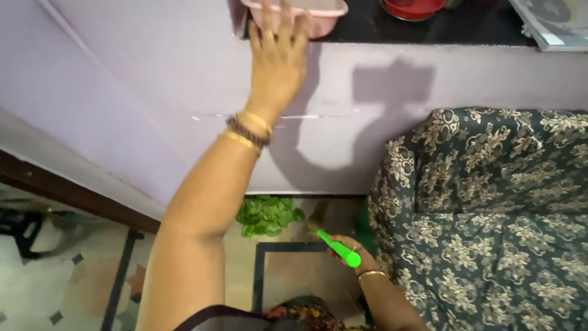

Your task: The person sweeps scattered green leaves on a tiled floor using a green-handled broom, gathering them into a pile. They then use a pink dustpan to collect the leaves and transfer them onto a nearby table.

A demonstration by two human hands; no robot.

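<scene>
My left hand is stretched up against the lilac wall, fingers spread, with the fingertips at the rim of a pink plastic basin on a dark ledge. Bangles circle that wrist. My right hand hangs low beside the sofa and is closed around a bright green handle that points up and left. A heap of green leaves lies on the floor at the foot of the wall, between my two arms.
A sofa with a dark floral cover fills the right side. On the ledge stand a red bowl and a grey flat object. Patterned floor tiles spread to the left, below a dark wooden strip.
</scene>
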